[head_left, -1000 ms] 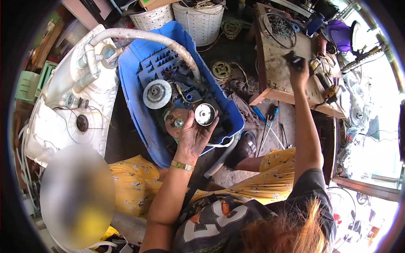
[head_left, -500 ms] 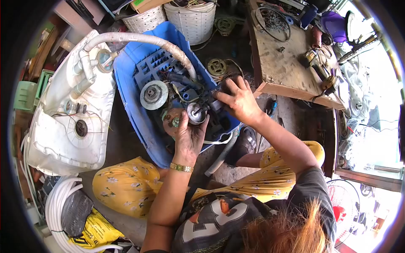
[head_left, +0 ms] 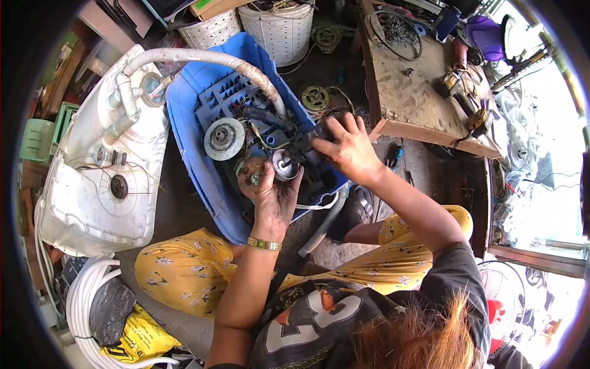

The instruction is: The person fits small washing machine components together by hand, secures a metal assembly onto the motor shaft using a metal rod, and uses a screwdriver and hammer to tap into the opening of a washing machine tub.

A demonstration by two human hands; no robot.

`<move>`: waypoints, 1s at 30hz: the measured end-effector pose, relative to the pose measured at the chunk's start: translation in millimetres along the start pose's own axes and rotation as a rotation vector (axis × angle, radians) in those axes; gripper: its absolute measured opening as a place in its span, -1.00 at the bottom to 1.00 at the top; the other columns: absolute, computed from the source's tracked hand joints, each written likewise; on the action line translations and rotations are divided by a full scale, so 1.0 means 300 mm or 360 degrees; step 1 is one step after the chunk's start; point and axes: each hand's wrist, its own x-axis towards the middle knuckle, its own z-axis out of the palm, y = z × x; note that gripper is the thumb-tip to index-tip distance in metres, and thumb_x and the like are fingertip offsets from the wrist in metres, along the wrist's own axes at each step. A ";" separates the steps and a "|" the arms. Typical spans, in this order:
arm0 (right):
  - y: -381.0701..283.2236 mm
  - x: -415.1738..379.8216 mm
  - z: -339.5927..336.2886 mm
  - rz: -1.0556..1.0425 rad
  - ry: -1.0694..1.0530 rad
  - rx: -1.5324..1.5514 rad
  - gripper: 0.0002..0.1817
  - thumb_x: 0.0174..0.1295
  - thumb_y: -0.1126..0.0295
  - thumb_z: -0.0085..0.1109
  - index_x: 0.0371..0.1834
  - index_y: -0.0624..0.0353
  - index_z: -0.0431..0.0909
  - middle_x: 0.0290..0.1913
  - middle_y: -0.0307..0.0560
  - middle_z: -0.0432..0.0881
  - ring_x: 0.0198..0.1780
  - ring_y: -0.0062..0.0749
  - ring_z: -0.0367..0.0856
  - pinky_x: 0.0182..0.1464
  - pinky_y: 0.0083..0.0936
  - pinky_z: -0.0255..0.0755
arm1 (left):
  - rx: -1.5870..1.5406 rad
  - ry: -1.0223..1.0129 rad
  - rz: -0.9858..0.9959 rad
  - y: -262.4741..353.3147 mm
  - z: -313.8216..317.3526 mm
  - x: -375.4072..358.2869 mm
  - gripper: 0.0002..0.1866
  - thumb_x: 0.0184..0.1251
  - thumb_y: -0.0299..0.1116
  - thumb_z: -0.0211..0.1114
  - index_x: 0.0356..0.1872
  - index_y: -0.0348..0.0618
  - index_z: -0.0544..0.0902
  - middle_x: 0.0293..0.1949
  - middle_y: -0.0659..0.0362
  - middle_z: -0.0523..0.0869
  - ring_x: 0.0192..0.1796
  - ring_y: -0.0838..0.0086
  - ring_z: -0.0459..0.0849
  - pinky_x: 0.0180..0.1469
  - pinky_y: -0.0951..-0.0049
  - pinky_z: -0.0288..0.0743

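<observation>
Your right hand [head_left: 349,149] now off worktop [head_left: 405,86], wrapped round dark tool [head_left: 301,152], at small cup [head_left: 284,165] your left hand [head_left: 275,200] pinches.

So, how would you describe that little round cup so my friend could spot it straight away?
Find the big blue tub, then the left hand over its near end. It holds a small, silvery cup, open side showing. Unlike the wider pale disc and rusty brown disc nearby, the cup is hollow, with the tip of a dark tool at its middle.
</observation>
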 end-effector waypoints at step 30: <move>1.007 -0.276 0.151 0.1812 0.1060 0.0392 -0.36 -0.22 0.10 0.55 -0.08 0.20 0.54 -0.20 0.00 0.69 -0.11 -0.14 0.65 -0.01 -0.34 0.46 | -0.0221 -0.0085 -0.0034 0.291 -0.139 -0.094 -0.61 0.43 -0.29 -0.12 0.00 -0.44 0.51 0.08 -0.19 0.57 0.22 0.00 0.48 0.41 -0.04 0.21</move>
